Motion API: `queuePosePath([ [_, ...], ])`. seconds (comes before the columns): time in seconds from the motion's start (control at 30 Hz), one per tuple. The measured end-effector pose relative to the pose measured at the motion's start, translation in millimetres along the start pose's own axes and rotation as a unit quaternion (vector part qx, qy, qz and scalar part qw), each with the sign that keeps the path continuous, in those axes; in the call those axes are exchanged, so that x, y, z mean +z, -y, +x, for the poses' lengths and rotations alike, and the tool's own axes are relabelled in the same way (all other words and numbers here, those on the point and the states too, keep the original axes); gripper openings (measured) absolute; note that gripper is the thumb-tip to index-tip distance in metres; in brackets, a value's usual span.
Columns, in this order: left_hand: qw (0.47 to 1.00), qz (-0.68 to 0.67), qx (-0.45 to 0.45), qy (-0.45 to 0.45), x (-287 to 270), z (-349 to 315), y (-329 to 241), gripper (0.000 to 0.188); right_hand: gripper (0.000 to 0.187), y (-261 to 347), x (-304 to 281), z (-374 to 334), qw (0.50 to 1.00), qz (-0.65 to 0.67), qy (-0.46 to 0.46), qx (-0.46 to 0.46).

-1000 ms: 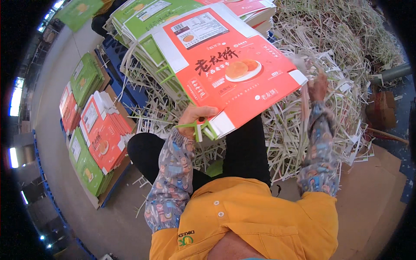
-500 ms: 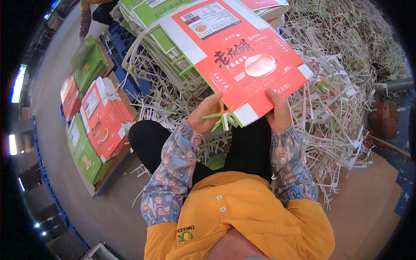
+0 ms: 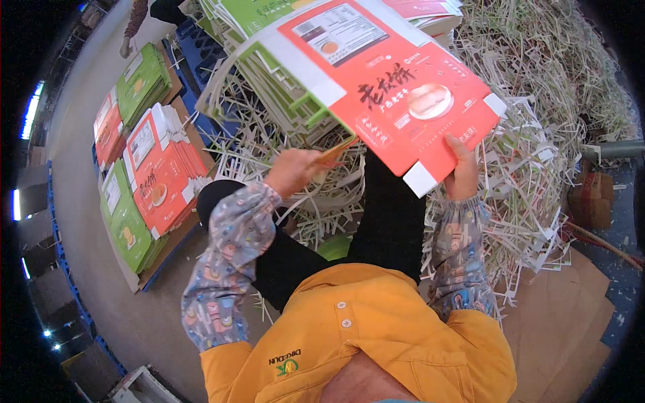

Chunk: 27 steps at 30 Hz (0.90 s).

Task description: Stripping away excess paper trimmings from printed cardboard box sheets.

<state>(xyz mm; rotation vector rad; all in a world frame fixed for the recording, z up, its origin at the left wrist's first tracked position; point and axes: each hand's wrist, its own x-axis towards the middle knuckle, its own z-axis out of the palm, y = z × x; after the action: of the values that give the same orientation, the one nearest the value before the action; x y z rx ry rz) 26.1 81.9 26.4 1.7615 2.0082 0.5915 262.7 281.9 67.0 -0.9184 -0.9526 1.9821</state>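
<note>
My right hand (image 3: 461,169) grips the lower right corner of a flat red-and-white carton blank (image 3: 403,144), thumb on top. The blank slants across the front of a tall stack of green-and-white cut carton sheets (image 3: 275,87). Left of the blank's near edge, my left hand (image 3: 295,170) is closed, its fingers blurred. A narrow tan-yellow piece (image 3: 339,149) sticks out from those fingers toward the blank; its kind cannot be made out. White and green paper offcuts (image 3: 322,208) hang below the left hand.
A big heap of shredded paper strips (image 3: 531,148) rises on the right. At left, red cartons (image 3: 158,181) and green cartons (image 3: 124,221) lie stacked on a pallet. Another person's hand (image 3: 125,47) is at the far left. Cardboard sheets (image 3: 557,329) cover the floor at lower right.
My left hand has come off the blank and moved left. The green-and-white offcut at the blank's near corner no longer shows there. The blank and my right hand have shifted right.
</note>
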Motion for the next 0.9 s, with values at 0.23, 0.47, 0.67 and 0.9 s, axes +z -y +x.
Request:
queuePosePath([
  [0.23, 0.937, 0.324, -0.132, -0.008, -26, -45, 98, 0.010, 0.037, 12, -11, -3, 1.000, -0.020, 0.009, -0.002],
  [0.47, 0.882, 0.290, -0.326, 0.178, -82, -87, 149, 0.027, 0.039, 29, -44, 13, 0.996, 0.091, 0.012, 0.015],
  [0.67, 0.965, -0.196, -0.131, -0.111, -78, -5, 48, 0.044, 0.040, 17, -36, 2, 1.000, 0.023, -0.018, 0.004],
  [0.9, 0.826, -0.520, -0.214, -0.032, -5, 57, -8, 0.035, 0.040, 8, -30, -4, 0.999, 0.012, -0.041, 0.002],
])
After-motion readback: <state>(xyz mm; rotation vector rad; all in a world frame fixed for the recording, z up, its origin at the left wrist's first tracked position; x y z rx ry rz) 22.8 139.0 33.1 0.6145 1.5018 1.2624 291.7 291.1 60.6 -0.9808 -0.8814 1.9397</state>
